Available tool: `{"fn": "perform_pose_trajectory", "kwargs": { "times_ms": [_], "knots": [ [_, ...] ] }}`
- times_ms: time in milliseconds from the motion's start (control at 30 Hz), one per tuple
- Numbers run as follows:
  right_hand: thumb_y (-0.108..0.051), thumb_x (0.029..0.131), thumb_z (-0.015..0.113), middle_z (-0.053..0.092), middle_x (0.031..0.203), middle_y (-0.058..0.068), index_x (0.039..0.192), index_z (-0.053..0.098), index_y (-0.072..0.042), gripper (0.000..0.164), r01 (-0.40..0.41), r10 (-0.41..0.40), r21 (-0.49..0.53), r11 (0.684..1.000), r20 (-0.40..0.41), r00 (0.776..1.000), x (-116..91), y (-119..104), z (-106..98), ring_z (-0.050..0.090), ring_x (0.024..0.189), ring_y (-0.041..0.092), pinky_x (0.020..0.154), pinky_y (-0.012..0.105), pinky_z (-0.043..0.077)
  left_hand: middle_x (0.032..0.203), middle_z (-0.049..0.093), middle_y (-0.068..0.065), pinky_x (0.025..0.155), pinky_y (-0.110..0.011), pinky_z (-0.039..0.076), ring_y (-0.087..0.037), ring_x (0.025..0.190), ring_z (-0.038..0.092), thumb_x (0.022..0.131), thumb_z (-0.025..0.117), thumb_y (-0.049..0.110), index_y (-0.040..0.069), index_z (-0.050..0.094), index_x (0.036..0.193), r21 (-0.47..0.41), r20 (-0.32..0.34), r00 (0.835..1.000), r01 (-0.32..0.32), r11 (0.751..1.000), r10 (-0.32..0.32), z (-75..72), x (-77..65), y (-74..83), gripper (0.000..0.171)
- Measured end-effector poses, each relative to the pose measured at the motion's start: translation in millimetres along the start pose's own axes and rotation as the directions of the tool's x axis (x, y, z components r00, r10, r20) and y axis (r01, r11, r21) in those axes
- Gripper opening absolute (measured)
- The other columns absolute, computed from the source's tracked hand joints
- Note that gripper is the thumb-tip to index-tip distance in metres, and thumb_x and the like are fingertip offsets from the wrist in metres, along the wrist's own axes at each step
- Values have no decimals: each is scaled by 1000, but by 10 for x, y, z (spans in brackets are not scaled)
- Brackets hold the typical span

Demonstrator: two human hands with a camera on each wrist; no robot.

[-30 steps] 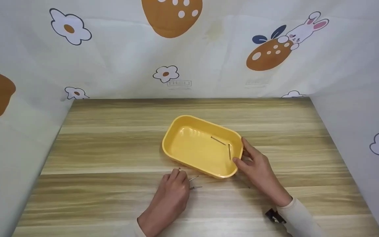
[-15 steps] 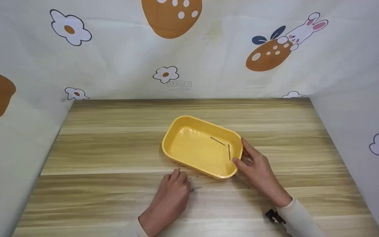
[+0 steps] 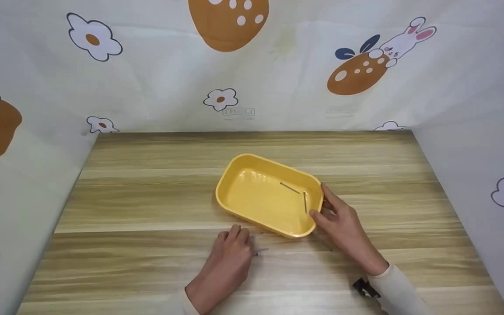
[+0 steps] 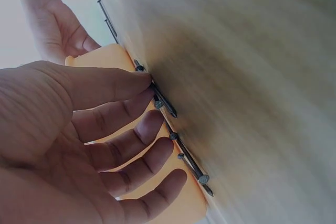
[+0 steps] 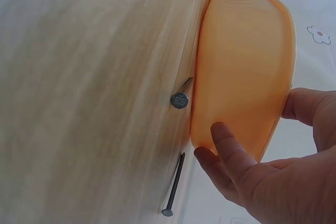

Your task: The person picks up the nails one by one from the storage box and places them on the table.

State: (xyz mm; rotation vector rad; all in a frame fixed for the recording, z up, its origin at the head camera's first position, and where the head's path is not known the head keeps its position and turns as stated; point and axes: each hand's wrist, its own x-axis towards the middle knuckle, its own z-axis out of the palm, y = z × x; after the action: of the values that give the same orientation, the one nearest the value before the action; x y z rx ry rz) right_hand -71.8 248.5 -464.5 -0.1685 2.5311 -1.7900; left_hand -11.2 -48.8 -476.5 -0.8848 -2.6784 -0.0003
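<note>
A yellow plastic box [image 3: 256, 194] sits at an angle on the table, with two dark nails [image 3: 290, 188] lying inside its right end. My right hand [image 3: 344, 225] grips that end, thumb at the rim and fingers against the outer wall, as the right wrist view also shows. Just in front of the box is my left hand [image 3: 230, 258], low over the table. In the left wrist view its thumb and index finger pinch a nail [image 4: 166, 102], while the other fingers stay loosely bent. Several more nails [image 4: 189, 157] lie close by along the box's near side.
Beside the right hand, two nails [image 5: 174, 184] rest on the wood-grain table [image 3: 147, 201]. A black clip-like piece [image 3: 365, 288] is at the right sleeve. Patterned white sheets [image 3: 155, 74] stand up behind the table and along both sides.
The left hand has shifted very slightly, and the nails showing beside its fingers have moved a little. The box and right hand hold still.
</note>
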Motion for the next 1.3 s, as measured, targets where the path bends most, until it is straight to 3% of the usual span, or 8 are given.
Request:
{"fn": "perform_pose_trajectory", "kwargs": {
  "times_ms": [367, 567, 733, 867, 1000, 1167, 1300],
  "knots": [
    [0, 101, 77, 47, 165, 28, 168, 32, 6, 81, 0, 0, 23, 1000, 0, 1000, 5, 5, 4, 64, 137, 40, 101, 31, 59, 88, 59, -3, 71, -35, 45, -23, 90, 54, 90, 85, 18, 13, 76, 82, -2, -2, 1000, 3, 1000, -3, -41, -12, -2, 13],
    [1, 101, 76, 44, 167, 27, 168, 29, 8, 82, -10, 10, 31, 999, 10, 1000, 2, 6, -2, 62, 139, 40, 101, 30, 59, 86, 57, -2, 71, -34, 46, -22, 89, 55, 89, 88, 19, 13, 73, 77, -17, -40, 999, -5, 1000, 4, -106, 21, 3, 20],
    [1, 101, 76, 45, 167, 28, 168, 29, 7, 82, -9, 9, 22, 1000, 11, 1000, 4, 7, -4, 62, 139, 40, 101, 30, 59, 88, 58, -2, 69, -33, 45, -22, 88, 56, 89, 85, 13, 11, 71, 78, -115, -40, 999, 11, 993, -16, -219, 69, -7, 18],
    [0, 101, 77, 46, 166, 28, 168, 30, 7, 82, -7, 7, 23, 1000, 9, 1000, 5, 13, -9, 63, 138, 40, 101, 30, 59, 94, 62, -1, 69, -31, 46, -20, 93, 59, 93, 85, 14, 12, 73, 87, -241, -20, 999, 29, 970, -35, -353, 127, -30, 14],
    [-1, 101, 77, 47, 165, 28, 168, 30, 6, 82, -1, 1, 19, 1000, 8, 1000, 7, 18, -14, 63, 138, 39, 101, 29, 59, 96, 62, 0, 70, -30, 50, -18, 91, 59, 93, 88, 15, 11, 75, 93, -321, -52, 998, 20, 947, -39, -491, 212, -57, 13],
    [0, 101, 77, 46, 166, 28, 168, 30, 7, 82, 12, -12, 0, 1000, 3, 1000, 10, 33, -12, 63, 139, 41, 101, 30, 59, 92, 62, -2, 70, -29, 50, -19, 86, 56, 94, 85, 10, 9, 75, 91, -317, -131, 991, -28, 948, -14, -581, 351, -88, 10],
    [0, 100, 77, 49, 163, 29, 167, 31, 7, 81, 9, -9, -8, 1000, 0, 1000, 9, 34, -8, 64, 136, 42, 100, 30, 59, 95, 64, -2, 70, -30, 51, -20, 88, 57, 96, 84, 13, 9, 75, 94, -278, -157, 988, -53, 959, 9, -592, 465, -106, 10]
  ]
}}
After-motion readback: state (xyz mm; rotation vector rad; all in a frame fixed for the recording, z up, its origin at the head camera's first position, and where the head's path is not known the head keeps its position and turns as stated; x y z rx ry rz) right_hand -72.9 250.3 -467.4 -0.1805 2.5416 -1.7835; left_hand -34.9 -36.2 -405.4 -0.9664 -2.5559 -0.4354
